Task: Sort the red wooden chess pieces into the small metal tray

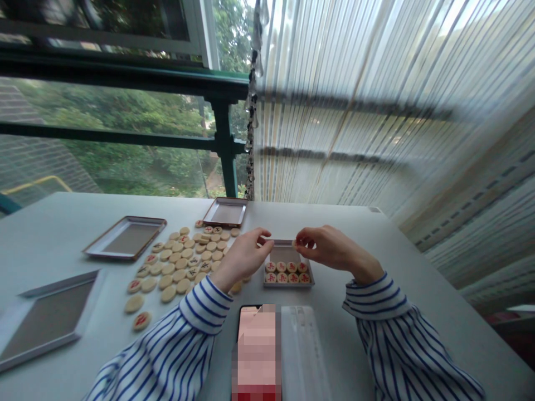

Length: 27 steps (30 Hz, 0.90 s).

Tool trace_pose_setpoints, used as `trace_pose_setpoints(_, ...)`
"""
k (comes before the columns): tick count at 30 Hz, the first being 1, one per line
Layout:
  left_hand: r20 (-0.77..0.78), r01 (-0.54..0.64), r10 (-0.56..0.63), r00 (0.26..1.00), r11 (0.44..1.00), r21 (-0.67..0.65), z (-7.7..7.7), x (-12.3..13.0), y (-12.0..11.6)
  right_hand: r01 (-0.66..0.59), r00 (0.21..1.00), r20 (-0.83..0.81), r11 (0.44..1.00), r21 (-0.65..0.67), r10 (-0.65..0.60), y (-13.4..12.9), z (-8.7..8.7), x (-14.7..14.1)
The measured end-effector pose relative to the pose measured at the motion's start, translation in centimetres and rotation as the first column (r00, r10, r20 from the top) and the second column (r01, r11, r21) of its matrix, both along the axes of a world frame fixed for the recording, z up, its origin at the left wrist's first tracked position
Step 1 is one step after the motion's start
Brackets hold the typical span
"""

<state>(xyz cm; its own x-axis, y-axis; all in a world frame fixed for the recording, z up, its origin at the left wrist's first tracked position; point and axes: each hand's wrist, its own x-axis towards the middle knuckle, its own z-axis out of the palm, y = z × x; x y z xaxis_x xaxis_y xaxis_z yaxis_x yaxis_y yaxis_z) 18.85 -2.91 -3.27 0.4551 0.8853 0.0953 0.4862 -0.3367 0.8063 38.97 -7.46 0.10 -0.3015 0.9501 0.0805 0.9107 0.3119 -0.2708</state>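
A small shallow box (288, 285) lies in front of me with two rows of round xiangqi pieces (281, 267) in its near half, red characters facing up. My right hand (332, 250) is over the box's far right corner, thumb and fingers pinched on a xiangqi piece (295, 243) that is mostly covered by the fingertips. At the box's left side is my left hand (246, 253), its thumb and fingers apart with nothing visible between them. Loose xiangqi pieces (179, 263) spread left of that hand, many blank side up, a few showing red or black characters.
Brown-rimmed trays stand at the back, one far left (125, 238) and another near the table's rear edge (225, 211). A larger box lid (54, 317) lies at the left. Closer to me are a phone (257, 351) and a translucent case (303, 345). A string curtain (355, 128) hangs behind.
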Motion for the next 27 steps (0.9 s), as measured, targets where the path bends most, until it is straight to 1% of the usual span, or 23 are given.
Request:
trace_pose_setpoints(4,-0.186,-0.028,0.051,0.981,0.991,0.129,0.3,-0.4,-0.1,0.018,0.995,0.094,1.0,-0.018,-0.017,0.4,-0.7,1.0)
trace_pose_setpoints(9,-0.312,-0.001,0.059,0.948,0.983,0.182,0.0,-0.5,-0.1,0.011,0.987,0.159,0.998,-0.06,-0.001,1.1,-1.9,1.5)
trace_pose_setpoints(19,-0.382,0.048,0.03,0.924,0.98,0.193,-0.7,-0.4,-0.1,0.038,0.98,0.197,0.988,-0.149,-0.008,1.7,-2.9,1.7)
trace_pose_setpoints(23,-0.419,0.07,0.02,0.908,0.977,0.199,-0.7,-0.4,-0.2,0.037,0.983,0.186,0.984,-0.172,-0.004,1.7,-3.0,1.7)
trace_pose_setpoints(27,-0.42,0.079,0.015,0.908,0.976,0.204,-0.8,-0.5,-0.3,0.029,0.986,0.167,0.984,-0.176,0.0,1.6,-2.8,1.6)
